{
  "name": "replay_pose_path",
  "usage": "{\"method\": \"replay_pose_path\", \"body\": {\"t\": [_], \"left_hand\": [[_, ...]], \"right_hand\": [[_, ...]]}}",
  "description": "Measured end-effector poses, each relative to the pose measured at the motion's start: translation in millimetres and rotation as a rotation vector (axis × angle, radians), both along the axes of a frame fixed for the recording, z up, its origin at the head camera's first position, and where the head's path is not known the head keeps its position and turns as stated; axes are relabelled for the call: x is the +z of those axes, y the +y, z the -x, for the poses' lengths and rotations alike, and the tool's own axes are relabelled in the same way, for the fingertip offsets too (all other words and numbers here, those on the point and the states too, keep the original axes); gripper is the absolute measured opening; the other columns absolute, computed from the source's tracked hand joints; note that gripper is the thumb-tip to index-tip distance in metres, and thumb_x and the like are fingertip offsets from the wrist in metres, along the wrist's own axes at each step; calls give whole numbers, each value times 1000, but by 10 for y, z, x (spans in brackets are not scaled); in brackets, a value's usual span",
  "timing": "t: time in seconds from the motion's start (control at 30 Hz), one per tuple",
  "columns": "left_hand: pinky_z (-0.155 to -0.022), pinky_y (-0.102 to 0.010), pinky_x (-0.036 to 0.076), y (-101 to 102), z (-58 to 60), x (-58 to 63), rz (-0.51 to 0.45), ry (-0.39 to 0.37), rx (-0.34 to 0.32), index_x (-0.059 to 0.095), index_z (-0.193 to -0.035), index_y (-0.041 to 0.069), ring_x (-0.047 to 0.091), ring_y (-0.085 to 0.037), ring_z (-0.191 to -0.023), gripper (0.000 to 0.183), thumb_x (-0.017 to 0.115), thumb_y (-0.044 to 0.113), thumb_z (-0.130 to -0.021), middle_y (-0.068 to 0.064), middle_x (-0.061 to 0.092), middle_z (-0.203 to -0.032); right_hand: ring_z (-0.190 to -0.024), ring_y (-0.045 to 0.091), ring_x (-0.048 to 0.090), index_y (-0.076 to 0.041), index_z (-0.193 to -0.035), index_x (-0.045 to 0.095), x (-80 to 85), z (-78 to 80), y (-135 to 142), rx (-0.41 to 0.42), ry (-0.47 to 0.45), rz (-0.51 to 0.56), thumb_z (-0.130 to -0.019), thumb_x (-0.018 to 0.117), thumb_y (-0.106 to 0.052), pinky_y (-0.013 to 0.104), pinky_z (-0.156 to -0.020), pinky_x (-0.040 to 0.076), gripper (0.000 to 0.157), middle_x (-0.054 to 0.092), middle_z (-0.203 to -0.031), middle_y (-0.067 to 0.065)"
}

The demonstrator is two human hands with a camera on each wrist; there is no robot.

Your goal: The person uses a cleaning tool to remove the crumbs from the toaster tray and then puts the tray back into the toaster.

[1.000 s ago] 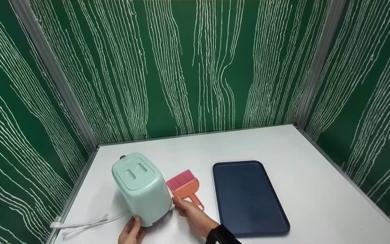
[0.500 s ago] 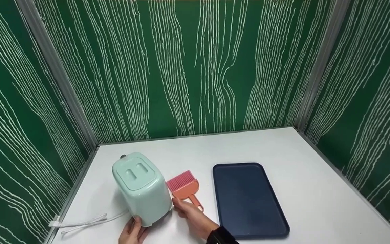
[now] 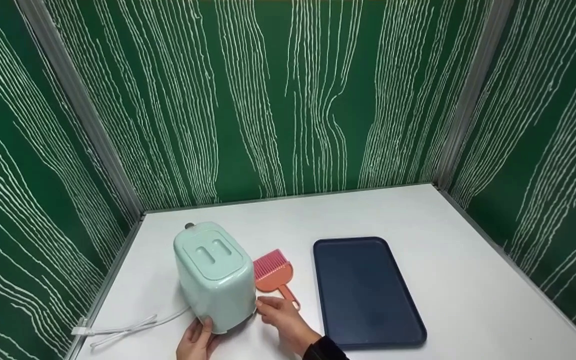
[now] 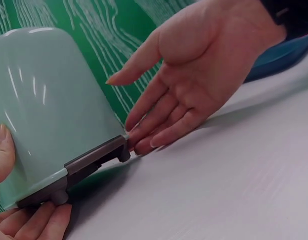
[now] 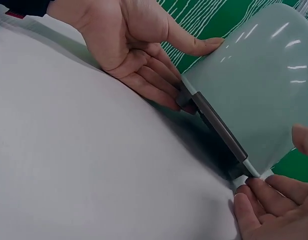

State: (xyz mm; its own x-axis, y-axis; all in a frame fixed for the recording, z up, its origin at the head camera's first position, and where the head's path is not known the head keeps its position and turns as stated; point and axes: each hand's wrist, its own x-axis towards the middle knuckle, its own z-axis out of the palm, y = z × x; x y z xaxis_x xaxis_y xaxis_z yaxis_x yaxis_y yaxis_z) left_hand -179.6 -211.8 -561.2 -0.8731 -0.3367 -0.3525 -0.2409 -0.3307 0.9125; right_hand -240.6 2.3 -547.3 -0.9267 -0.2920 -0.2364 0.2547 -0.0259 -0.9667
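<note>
A mint-green toaster (image 3: 218,280) with a lid on top stands at the left of the table. Its grey-edged base shows a gap to the table on the near side. My left hand (image 3: 196,341) grips its near left bottom corner, thumb on the side wall and fingers under the base (image 4: 96,156). At the right bottom corner, my right hand (image 3: 286,320) has its fingers bent under a foot (image 5: 186,97). The right thumb lies close to the side wall; a gap shows in the left wrist view. A white cord (image 3: 138,326) trails left from the toaster.
Right of the toaster lies a small orange dustpan (image 3: 280,278) with a pink brush (image 3: 270,265) on it. A dark blue tray (image 3: 368,290) lies farther right on the white table (image 3: 468,260). Green walls with white lines (image 3: 278,100) enclose the table.
The toaster has turned slightly, its top shifting right and covering part of the pink brush. My right fingers have slid a little towards me along its edge.
</note>
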Motion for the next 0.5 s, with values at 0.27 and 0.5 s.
{"method": "replay_pose_path", "body": {"t": [0.27,0.5], "left_hand": [[-102,-41,60,-24,-10,1,13,-11,-24,13,-162,-15,40,-52,-146,123,70,63,-87,-42,24,-162],[-113,-46,48,-19,-15,11,39,-1,-74,3,-163,-14,29,-54,-150,117,70,54,-95,-46,19,-162]], "right_hand": [[-121,28,67,12,-143,58,12,-30,6,-8,10,4,-105,70,-30,48,-106,56,58,68,-138,21],[-129,31,63,8,-144,60,7,-30,-3,2,10,27,-104,70,-31,51,-110,52,56,65,-143,21]]}}
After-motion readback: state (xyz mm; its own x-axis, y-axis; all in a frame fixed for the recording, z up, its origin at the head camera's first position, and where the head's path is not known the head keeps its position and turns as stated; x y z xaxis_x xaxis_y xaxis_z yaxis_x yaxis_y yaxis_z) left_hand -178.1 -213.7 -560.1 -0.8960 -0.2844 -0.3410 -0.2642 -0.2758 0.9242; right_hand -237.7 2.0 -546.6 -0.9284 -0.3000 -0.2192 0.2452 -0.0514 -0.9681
